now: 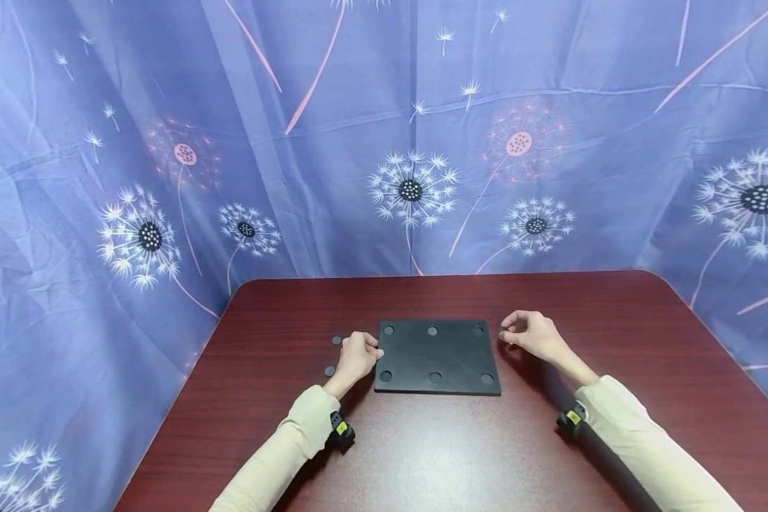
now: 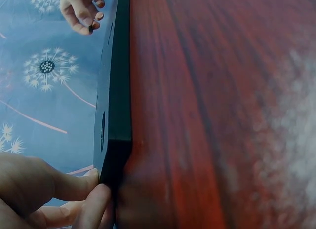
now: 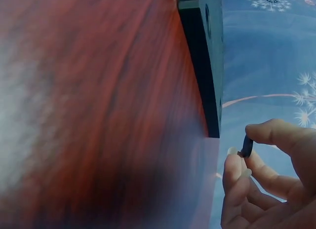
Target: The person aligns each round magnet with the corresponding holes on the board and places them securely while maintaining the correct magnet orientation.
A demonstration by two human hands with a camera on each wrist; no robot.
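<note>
A flat black rectangular board (image 1: 436, 354) with several round recesses lies on the table. At its left edge my left hand (image 1: 357, 355) pinches the side of the board, thumb on top; the left wrist view shows the thumb and fingertips (image 2: 92, 175) meeting there. To the right of the board, my right hand (image 1: 532, 334) is raised beside its far right corner. Between its thumb and fingers it holds a small dark disc (image 3: 247, 146), seen nearly edge-on in the right wrist view.
Two dark discs, a farther one (image 1: 336, 340) and a nearer one (image 1: 329, 371), lie on the table left of the board, next to my left hand. The reddish-brown wooden table (image 1: 435, 455) ends at a blue dandelion-print curtain (image 1: 333, 178) behind and at the sides.
</note>
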